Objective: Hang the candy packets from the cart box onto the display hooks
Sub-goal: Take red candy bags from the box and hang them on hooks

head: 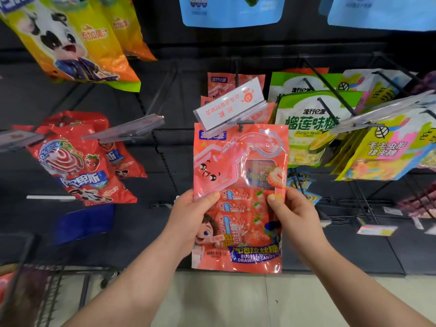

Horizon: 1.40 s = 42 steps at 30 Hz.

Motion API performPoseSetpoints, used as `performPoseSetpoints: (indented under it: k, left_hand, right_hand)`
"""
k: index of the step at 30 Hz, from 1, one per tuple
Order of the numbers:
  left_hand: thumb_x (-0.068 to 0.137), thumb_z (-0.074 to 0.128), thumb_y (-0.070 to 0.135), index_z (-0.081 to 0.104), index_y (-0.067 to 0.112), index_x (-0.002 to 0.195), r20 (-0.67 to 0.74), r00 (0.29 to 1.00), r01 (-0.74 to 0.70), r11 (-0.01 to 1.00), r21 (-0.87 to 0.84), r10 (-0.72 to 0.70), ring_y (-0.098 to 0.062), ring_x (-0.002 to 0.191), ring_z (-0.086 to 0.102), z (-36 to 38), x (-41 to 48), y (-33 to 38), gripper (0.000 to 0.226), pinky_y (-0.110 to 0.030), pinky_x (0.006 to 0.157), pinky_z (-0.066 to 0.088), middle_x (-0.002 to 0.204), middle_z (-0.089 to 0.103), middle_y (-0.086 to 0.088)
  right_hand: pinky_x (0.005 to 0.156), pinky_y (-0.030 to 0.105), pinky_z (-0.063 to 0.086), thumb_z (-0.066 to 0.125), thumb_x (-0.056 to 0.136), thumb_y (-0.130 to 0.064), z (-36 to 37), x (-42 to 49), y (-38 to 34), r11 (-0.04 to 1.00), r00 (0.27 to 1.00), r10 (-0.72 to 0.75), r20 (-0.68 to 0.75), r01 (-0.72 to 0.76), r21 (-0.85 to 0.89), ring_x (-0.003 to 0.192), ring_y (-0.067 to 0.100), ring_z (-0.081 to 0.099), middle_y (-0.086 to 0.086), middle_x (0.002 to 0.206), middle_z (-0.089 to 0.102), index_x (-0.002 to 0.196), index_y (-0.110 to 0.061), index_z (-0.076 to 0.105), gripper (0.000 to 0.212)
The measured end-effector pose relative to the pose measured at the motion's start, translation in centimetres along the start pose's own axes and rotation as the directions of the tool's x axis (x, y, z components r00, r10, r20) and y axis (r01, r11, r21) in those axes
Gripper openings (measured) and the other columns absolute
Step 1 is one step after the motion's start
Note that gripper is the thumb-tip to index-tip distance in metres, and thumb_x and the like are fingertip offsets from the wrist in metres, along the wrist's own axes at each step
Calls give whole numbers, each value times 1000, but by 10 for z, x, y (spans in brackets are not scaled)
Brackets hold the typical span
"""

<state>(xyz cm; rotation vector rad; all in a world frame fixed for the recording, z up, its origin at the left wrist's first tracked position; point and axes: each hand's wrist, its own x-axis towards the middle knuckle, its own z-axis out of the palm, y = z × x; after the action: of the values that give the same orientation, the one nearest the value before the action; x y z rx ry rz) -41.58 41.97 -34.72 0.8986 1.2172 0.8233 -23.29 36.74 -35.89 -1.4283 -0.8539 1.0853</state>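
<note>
A pink packet (236, 161) is being held up against the display by both hands. Its lower left corner is being gripped by the left hand (191, 218), with the thumb pressed onto the front and the other fingers hidden behind. The lower right corner is being gripped in the same way by the right hand (297, 218), thumb in front.

The top edge of the packet is being met by the black tip of a hook (240, 126), which is showing at the hang hole. Whether the packet is already being carried by the hook cannot be told. A second packet (245, 244), also pink and printed with a cartoon child, is being held behind the first and is showing below it, between the wrists.

A white label (232, 102) with red print is being carried tilted just above the hook tip, and more pink packets (219, 82) are hanging behind it. Green packets (311, 128) are hanging just to the right, with yellow packets (387, 152) beyond them. Red packets (77, 161) are hanging well to the left, orange packets (70, 43) are hanging at the upper left, and blue packets (231, 13) are hanging along the top. Part of a wire cart (42, 291) is showing at the lower left, blurred, on a pale floor (212, 300).
</note>
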Motion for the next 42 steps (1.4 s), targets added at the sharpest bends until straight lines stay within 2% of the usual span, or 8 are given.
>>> performPoseSetpoints:
  k: [8, 14, 18, 26, 30, 34, 38, 42]
  left_hand:
    - [92, 63, 18, 65, 12, 100, -21, 1000, 13, 999, 47, -12, -19, 78, 74, 4, 19, 4, 11, -32, 64, 58, 87, 77, -4]
    - [89, 67, 25, 62, 15, 109, -106, 992, -44, 966, 256, 74, -14, 84, 70, 8, 58, 10, 23, -26, 65, 54, 98, 72, -1]
    - [88, 67, 26, 61, 16, 102, -167, 977, -55, 919, 390, 130, -13, 87, 63, 17, 85, 19, 18, -24, 66, 48, 100, 67, 2]
    - [87, 67, 31, 60, 18, 96, -188, 972, -40, 882, 469, 144, -11, 80, 58, 22, 119, 27, 17, -23, 59, 42, 91, 62, 4]
    - [86, 67, 31, 59, 20, 97, -197, 965, -46, 850, 524, 174, -18, 91, 60, 19, 121, 27, 18, -30, 77, 48, 99, 64, 0]
    - [86, 65, 34, 54, 20, 108, -247, 955, -1, 830, 558, 167, -10, 80, 57, 17, 113, 29, 28, -28, 69, 47, 106, 61, -1]
    - [86, 64, 45, 34, 15, 144, -229, 958, 69, 641, 765, 171, -30, 129, 44, 5, 95, 28, 72, -39, 100, 42, 144, 39, -10]
    - [89, 56, 52, 22, 16, 149, -70, 975, 20, 231, 973, 212, -31, 137, 31, -10, 66, 26, 78, -43, 105, 36, 152, 28, -10]
  right_hand:
    - [62, 30, 52, 55, 95, -15, 2, 21, 0, 996, 1000, 20, -23, -22, -91, 70, 13, 66, -1, 79, 69, 92, -20, 62, 9]
    - [72, 36, 52, 56, 94, -20, 6, 62, -3, 947, 998, 17, -65, -37, -320, 80, 20, 63, 2, 86, 67, 95, -13, 60, 9]
    - [68, 30, 46, 53, 95, -23, 12, 88, -10, 904, 995, 27, -94, -64, -423, 77, 17, 58, -3, 80, 62, 91, -14, 56, 10]
    - [88, 44, 50, 52, 96, -24, 16, 119, -16, 828, 993, 48, -108, -100, -552, 103, 34, 58, 16, 108, 63, 114, -4, 57, 27]
    - [89, 42, 46, 51, 97, -24, 17, 118, -16, 803, 993, 84, -83, -117, -585, 108, 35, 56, 18, 117, 61, 120, -3, 54, 31]
    - [84, 35, 42, 51, 97, -29, 16, 109, -22, 764, 995, 86, -55, -101, -638, 113, 31, 55, 11, 126, 57, 131, -9, 47, 39]
    - [90, 42, 43, 56, 94, -31, 15, 91, -23, 660, 998, -2, -65, -48, -750, 122, 34, 48, 13, 135, 45, 136, -10, 37, 50]
    - [99, 42, 40, 54, 92, -38, 22, 71, -20, 273, 980, -93, 179, 198, -941, 130, 31, 37, 9, 142, 37, 142, -15, 32, 59]
